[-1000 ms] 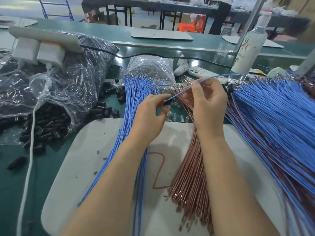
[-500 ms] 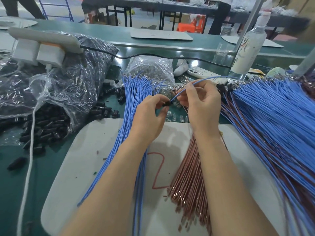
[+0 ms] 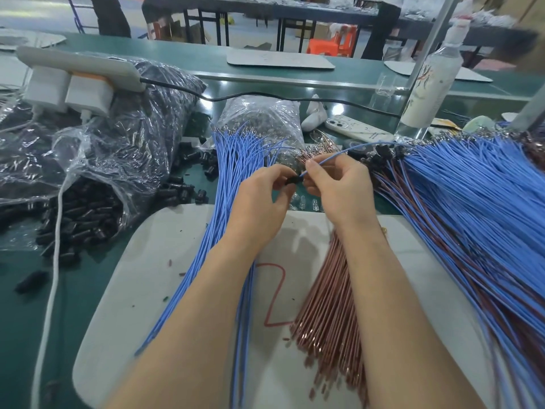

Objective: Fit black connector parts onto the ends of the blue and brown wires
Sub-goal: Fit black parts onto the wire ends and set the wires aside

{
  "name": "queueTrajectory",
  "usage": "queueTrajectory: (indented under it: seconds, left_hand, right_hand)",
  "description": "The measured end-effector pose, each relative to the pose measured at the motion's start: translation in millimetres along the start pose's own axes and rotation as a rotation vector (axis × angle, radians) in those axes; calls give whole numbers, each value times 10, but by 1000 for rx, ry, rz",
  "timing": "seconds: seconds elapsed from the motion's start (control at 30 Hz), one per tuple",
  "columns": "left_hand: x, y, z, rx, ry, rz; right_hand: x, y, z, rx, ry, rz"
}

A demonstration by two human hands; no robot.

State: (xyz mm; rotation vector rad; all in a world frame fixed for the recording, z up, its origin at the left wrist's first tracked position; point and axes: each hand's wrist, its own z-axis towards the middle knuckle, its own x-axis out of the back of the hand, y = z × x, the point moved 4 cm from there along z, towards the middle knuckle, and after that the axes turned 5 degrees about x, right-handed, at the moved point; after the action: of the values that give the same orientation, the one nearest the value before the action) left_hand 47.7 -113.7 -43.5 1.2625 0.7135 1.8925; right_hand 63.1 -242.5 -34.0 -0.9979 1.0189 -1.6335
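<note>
The green tabletop point(image 3: 76, 293) is carrying a white board point(image 3: 141, 276), with a big fan of blue and brown wires point(image 3: 472, 219) spreading on the right and a brown bundle point(image 3: 327, 305) lying under the right forearm. Near the board's far edge, the left hand point(image 3: 259, 202) is pinching a black connector part point(image 3: 293, 180), and the right hand point(image 3: 339, 190) is pinching one blue wire point(image 3: 339, 153) close to its end, which is meeting the part. The wire is probably bending easily, so gripping near the tip is helping against buckling; the part looks small and rigid.

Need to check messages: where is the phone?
Head view, right of centre: the phone lies on the green bench, just left of the spray bottle.
</note>
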Motion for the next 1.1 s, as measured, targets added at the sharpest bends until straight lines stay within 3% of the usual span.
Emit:
queueTrajectory:
  seconds: [0.27,0.5,0.73,1.1]
  left_hand:
    - [14,-6,-2,14,23,0]
    - [11,-8,-5,-16,18,34]
    - [8,-5,-8,-7,7,12]
    - [4,-2,-7,8,1,9]
  right_hand:
    - [-5,8,-10,-14,0,21]
    - [-24,10,-22,-72,-36,180]
    - [9,37,-4,-175,56,415]
    - [36,-1,15,15,48,117]
